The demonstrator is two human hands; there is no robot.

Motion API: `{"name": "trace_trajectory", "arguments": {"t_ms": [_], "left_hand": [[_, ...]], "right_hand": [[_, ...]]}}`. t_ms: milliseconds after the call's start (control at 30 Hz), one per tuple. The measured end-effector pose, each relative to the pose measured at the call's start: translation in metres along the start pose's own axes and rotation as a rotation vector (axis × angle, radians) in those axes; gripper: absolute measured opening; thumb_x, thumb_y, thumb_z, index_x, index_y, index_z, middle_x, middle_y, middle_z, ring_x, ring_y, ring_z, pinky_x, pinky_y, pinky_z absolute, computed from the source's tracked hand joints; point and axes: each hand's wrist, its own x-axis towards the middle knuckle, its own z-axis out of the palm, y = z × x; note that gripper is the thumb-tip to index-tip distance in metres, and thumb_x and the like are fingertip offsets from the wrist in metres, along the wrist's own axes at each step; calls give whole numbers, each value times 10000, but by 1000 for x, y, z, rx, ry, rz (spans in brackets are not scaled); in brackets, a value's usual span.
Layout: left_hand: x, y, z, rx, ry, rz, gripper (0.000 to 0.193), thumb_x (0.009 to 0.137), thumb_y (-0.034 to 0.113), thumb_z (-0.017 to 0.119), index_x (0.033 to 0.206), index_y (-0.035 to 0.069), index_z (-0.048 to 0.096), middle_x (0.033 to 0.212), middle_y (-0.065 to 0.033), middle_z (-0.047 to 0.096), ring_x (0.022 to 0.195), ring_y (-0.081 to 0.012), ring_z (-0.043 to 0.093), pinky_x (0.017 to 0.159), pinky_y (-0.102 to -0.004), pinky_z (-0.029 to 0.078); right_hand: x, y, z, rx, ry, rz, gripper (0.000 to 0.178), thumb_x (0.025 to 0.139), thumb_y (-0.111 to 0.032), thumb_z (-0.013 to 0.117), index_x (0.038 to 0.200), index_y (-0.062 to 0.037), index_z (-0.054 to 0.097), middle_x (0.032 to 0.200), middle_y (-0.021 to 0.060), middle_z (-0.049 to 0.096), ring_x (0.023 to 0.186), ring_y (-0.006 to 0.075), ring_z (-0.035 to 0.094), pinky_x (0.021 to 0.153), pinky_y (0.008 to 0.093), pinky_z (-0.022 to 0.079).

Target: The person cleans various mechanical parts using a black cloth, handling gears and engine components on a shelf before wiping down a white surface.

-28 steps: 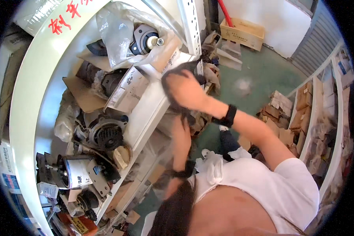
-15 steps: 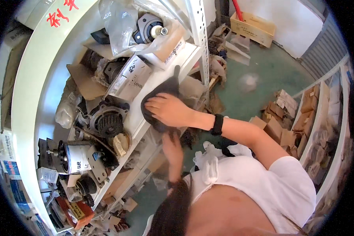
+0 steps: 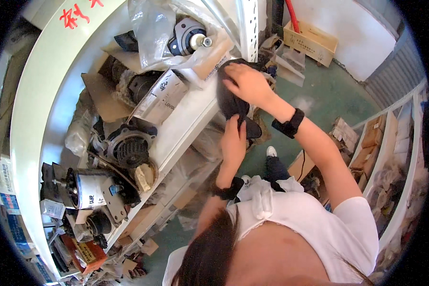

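Observation:
A dark cloth [image 3: 231, 97] hangs over the front edge of the white metal shelf [image 3: 183, 121], near its upright post. My right hand [image 3: 250, 86] grips the upper part of the cloth, its fingers bent over it. Lower down, my left hand [image 3: 232, 148] pinches the hanging part between thumb and fingers. Left of the cloth, on the shelf, lies an opened white carton [image 3: 161, 95] with a metal part inside. Behind it, a grey and black machine part [image 3: 189, 37] rests in clear plastic wrap. My fingertips are partly hidden in the dark folds.
Along the shelf stand a round ribbed metal part [image 3: 129, 145], a white-labelled cylinder [image 3: 93, 189] and an orange box [image 3: 86, 255]. A wooden crate [image 3: 314, 40] sits on the green floor at the far right. Another loaded shelf [image 3: 405, 138] runs along the right side.
Both hands and the dark cloth have moved right and away along the shelf edge, toward the post. My left hand has risen and now pinches the cloth's lower part.

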Motion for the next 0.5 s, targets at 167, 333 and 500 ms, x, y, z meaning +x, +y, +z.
{"name": "trace_trajectory", "arguments": {"t_ms": [167, 333, 500], "left_hand": [[15, 11, -3, -46, -97, -71, 316, 852, 213, 449, 1089, 4, 451, 1078, -200, 500, 947, -351, 507, 789, -379, 413], [3, -2, -12, -127, -38, -84, 306, 844, 194, 459, 1085, 6, 461, 1068, -202, 508, 957, -353, 502, 812, -387, 406], [-32, -30, -31, -19, 95, -15, 252, 858, 174, 428, 1059, 24, 447, 994, -183, 503, 835, -377, 520, 689, -408, 427]], "right_hand": [[5, -3, 0, -124, 21, 94, 376, 785, -290, 505, 985, 26, 540, 1053, 135, 543, 1025, 267, 484, 863, 332, 391], [-2, 4, 14, -107, 175, -43, 458, 756, -329, 541, 1008, 53, 522, 1117, 155, 499, 1047, 286, 456, 885, 337, 372], [-14, -27, 15, -37, 126, -134, 419, 702, -244, 569, 995, 50, 519, 1058, 169, 523, 988, 311, 476, 866, 350, 382]]}}
